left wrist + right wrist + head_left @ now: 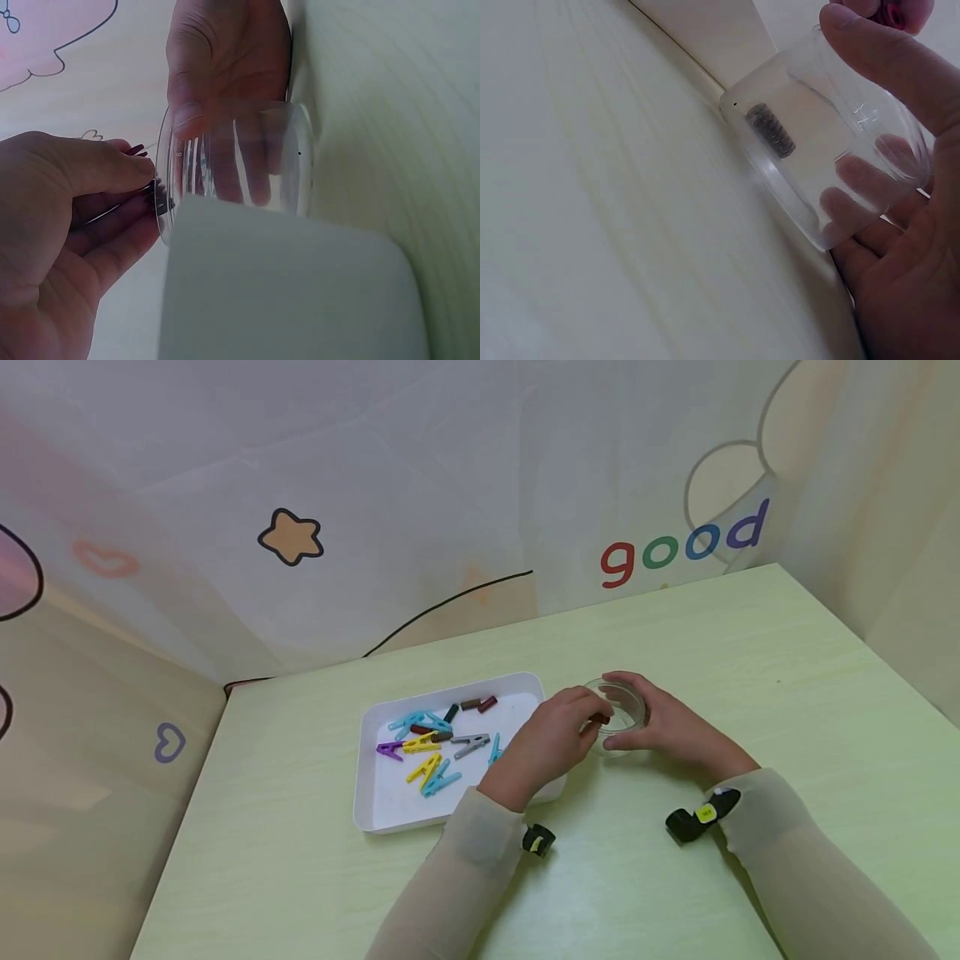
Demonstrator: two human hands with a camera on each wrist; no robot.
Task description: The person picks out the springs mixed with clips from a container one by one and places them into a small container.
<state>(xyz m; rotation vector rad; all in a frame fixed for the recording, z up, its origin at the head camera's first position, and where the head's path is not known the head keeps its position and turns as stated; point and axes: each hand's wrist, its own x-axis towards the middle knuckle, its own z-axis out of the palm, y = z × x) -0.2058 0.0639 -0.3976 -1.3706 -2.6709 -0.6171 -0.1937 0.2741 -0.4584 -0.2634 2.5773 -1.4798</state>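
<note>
Left hand [550, 737] pinches red spring [600, 718] at mouth of clear cup [624, 708]; right hand's [678, 727] grip curls round cup, beside white tray [390, 797]. Right-wrist view shows dark spring [771, 131] low inside cup, unseen from head.

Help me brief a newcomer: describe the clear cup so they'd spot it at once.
On the green table stands a white tray. Just right of it in the head view, the right hand grips the clear cup. It is round and see-through, unlike the opaque tray.

Head view looks forward-down; wrist views — close, sideways — share the cup [814, 142].
</note>
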